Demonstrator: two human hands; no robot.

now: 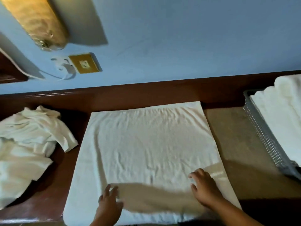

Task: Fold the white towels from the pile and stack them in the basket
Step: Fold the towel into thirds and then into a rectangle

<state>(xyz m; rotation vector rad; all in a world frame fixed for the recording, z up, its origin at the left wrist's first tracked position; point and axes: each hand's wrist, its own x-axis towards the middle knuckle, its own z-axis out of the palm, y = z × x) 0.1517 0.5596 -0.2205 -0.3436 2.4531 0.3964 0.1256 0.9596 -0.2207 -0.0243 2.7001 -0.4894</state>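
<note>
Head view: a white towel (pixel 151 144) lies spread flat in the middle of the counter (pixel 236 136), its far edge against the dark wooden rail (pixel 146 93) below a blue wall (pixel 179 38). The near edge runs out of the bottom of the picture. In this wide-angle view the towel looks nearly square, so its long axis cannot be told; its sides run almost straight away from the person.

The left hand (pixel 108 203) rests on the towel near the near edge with its fingers spread and straight, blurred by motion. The right hand (pixel 203 188) presses flat on the towel close to the near right corner, fingers relaxed, just beside a shiny hem band. Neither hand holds anything.

The pile of crumpled white towels (pixel 27 136) sits on the left, cut off by the frame. On the right, a grey perforated basket (pixel 263 136) holds folded towels (pixel 285 119), also cut off.

On the wall are a gold-framed socket (pixel 84 63), a blurred white plug and cable (pixel 65 67), and a plastic-wrapped roll (pixel 37 22) cut off at the top.
</note>
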